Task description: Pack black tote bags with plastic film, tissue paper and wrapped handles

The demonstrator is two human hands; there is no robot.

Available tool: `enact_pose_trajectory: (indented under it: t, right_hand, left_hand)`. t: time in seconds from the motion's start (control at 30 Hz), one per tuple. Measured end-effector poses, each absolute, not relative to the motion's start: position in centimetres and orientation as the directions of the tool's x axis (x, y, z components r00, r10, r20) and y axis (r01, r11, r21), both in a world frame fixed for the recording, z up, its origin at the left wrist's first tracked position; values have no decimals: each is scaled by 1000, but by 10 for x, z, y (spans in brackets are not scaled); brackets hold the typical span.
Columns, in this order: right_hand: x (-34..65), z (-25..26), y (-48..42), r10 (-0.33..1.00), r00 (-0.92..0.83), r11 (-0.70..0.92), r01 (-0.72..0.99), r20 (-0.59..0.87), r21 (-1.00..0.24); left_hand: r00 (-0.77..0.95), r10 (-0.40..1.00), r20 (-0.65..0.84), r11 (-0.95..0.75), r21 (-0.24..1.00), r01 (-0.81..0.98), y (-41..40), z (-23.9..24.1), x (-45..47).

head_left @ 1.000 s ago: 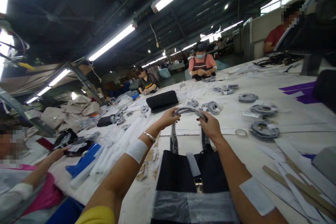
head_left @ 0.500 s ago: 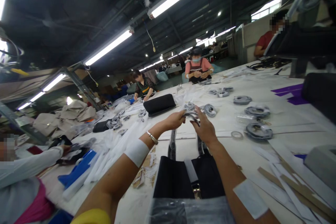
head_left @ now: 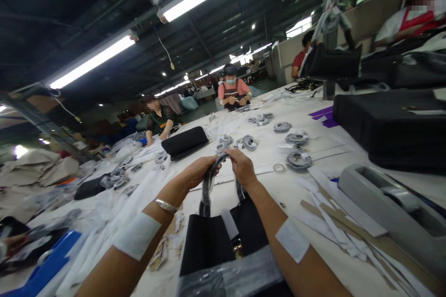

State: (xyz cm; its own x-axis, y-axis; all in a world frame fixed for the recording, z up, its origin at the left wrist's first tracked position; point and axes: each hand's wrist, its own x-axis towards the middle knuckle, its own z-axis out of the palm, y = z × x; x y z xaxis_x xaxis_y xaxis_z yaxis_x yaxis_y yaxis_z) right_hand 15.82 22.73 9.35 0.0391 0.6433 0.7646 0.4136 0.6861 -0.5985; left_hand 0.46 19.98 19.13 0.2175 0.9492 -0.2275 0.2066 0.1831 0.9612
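A black handbag (head_left: 205, 243) lies before me, its lower part under clear plastic film (head_left: 240, 271). A pale wrapped strap and a gold-coloured clasp (head_left: 237, 248) mark its front. The bag's handle (head_left: 208, 185), in clear wrap, arches up away from me. Fingers of my left hand (head_left: 201, 170) are closed round the left side of the arch. My right hand (head_left: 243, 167) pinches the handle at the top right, close beside the left. The fingertips under the handle are partly hidden.
Coiled wrapped straps (head_left: 298, 160) lie about the white table (head_left: 265, 195), with a tape roll (head_left: 278, 168) near them. A grey tape dispenser (head_left: 390, 209), paper strips (head_left: 334, 222) and a large black bag (head_left: 393, 125) are at right. A black pouch (head_left: 184, 143) lies ahead; co-workers sit beyond.
The camera view has turned right, so the scene sits further left. Both hands remain on the handle; the right hand's fingers have come down onto it from a more raised, spread pose.
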Motion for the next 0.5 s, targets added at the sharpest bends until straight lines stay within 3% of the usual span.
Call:
enact_pose_trajectory:
  t: [0.17, 0.23, 0.37, 0.5]
  right_hand:
    - [156, 97, 223, 626, 32, 738, 299, 779, -605]
    - [152, 96, 220, 653, -5, 712, 345, 757, -612]
    - [146, 91, 219, 762, -128, 589, 544, 634, -598]
    - [175, 94, 234, 855, -155, 445, 709, 496, -546]
  left_hand:
    - [103, 989, 105, -114, 990, 84, 181, 165, 16]
    - [3, 978, 207, -207, 978, 42, 174, 148, 23]
    - [-205, 950, 234, -251, 966, -62, 168, 108, 31]
    - [-257, 946, 199, -240, 961, -138, 167, 77, 21]
